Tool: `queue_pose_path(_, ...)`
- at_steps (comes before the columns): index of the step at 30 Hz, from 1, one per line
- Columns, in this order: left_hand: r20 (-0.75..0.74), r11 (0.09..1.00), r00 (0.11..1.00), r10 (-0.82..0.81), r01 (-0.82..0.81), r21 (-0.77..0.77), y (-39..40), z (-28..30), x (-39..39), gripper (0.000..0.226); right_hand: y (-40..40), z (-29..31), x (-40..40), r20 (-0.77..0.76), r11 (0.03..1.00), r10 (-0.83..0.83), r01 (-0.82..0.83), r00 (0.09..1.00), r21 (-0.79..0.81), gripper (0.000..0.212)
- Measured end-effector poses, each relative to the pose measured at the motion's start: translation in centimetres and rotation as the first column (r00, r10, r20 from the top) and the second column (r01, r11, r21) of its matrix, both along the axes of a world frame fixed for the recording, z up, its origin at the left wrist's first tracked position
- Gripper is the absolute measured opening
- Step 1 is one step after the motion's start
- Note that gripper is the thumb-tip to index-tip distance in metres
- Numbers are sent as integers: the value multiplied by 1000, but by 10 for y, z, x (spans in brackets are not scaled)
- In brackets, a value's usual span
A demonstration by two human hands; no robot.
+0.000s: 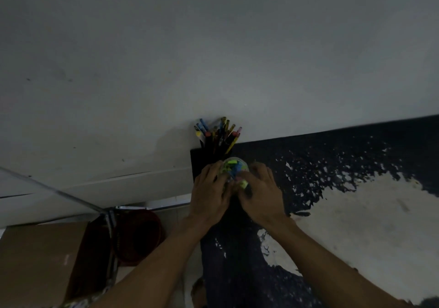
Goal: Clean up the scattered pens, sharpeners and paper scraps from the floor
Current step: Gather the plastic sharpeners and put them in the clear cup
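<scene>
A clear round container (234,167) with green and blue sharpeners inside stands on a dark worn table top (332,160) by the wall. My left hand (211,193) curls around its left side. My right hand (260,195) is at its right side and pinches a light green sharpener (243,184) at the container's near edge. Just behind the container stands a black holder (215,149) full of pens and pencils (219,133), touching the wall. Both hands hide the container's lower half.
The table top's paint is flaked off to bare pale patches (368,212) on the right. Left of the table, on the floor, stand a dark red basket (139,234), a cardboard box (40,260) and a metal frame leg (109,219). A grey wall (213,46) fills the top.
</scene>
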State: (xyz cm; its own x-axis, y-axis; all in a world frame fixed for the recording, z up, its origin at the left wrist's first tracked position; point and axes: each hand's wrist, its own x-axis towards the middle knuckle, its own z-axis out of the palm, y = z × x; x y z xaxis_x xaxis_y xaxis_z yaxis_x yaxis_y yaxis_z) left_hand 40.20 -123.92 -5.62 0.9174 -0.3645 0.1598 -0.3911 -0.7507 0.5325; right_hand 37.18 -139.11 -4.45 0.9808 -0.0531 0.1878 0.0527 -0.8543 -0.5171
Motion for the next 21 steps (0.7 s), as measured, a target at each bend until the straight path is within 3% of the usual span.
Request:
queue_pose_path(4,-49,997,999,-20,24,74,1,3,1,55,4,3,-1,-102,996,-41,34,994,-77,41)
queue_pose_path(9,-128,998,991,-26,32,46,6,4,-1,64,5,6,0,-196,999,-33,36,980,13,50)
queue_pose_path(21,-68,990,997,22,-31,-137,31,29,-15,47,19,32,-20,-193,993,-75,92,978,79,52)
